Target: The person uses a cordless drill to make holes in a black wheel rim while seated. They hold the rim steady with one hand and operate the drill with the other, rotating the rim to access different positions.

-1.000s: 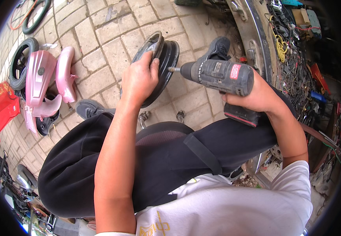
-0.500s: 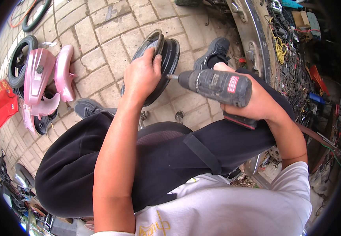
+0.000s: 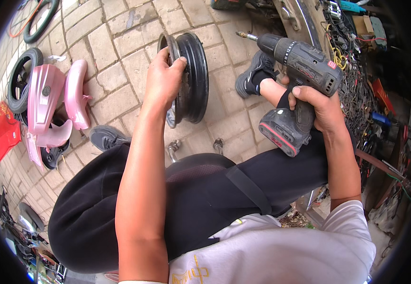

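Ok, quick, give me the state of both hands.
Left hand: closed on the rim of the black metal wheel.
Right hand: closed around the grey cordless drill's handle.

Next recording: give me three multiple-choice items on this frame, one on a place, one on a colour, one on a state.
1. Where is the cordless drill?
A. On the paving
B. In the right hand
C. On the lap

2. What colour are the scooter body panels at the left?
A. Pink
B. Green
C. White

3. How does the black wheel rim stand?
A. Flat on the ground
B. Upright, gripped by the left hand
C. Hanging on a hook

Answers: 1 B, fingers wrap its handle. 2 A, plainly pink. 3 B, the hand grips its upper edge.
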{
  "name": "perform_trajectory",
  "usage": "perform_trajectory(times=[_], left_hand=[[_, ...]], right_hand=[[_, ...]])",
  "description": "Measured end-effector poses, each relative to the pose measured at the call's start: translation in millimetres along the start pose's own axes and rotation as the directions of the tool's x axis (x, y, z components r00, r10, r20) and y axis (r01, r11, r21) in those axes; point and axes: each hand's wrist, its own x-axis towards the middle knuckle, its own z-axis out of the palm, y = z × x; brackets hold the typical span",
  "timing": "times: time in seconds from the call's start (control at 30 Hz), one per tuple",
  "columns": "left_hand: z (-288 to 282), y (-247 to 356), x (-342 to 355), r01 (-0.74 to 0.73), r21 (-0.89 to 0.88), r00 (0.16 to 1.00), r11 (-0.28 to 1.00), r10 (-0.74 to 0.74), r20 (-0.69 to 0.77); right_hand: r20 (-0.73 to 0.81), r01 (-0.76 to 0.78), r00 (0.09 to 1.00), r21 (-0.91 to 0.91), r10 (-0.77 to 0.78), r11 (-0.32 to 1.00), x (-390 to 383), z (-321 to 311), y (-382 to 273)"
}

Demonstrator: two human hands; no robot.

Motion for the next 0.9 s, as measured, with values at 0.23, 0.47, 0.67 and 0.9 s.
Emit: perform_trajectory(times=[0.23, 0.47, 0.67, 0.9], left_hand=[[19.9, -1.1, 10.5, -0.066, -0.332, 0.996, 0.941, 0.040, -0.082], [44.5, -4.0, 13.0, -0.095, -0.373, 0.992, 0.923, 0.058, -0.108], [55.4, -6.3, 16.0, -0.039, -0.249, 0.992, 0.968, 0.008, -0.128], [58.6, -3.6, 21.4, -0.037, -0.277, 0.994, 0.960, 0.008, -0.106]], right_hand=[[-0.027, -0.014, 1.000, -0.035, 0.013, 0.999, 11.9, 9.9, 17.2], [-0.056, -0.135, 0.990, -0.071, 0.131, 0.988, 28.6, 18.3, 27.0], [-0.076, -0.130, 0.990, -0.121, 0.122, 0.984, 39.7, 19.3, 24.3], [-0.088, -0.154, 0.986, -0.163, 0.142, 0.974, 41.5, 22.7, 24.8]])
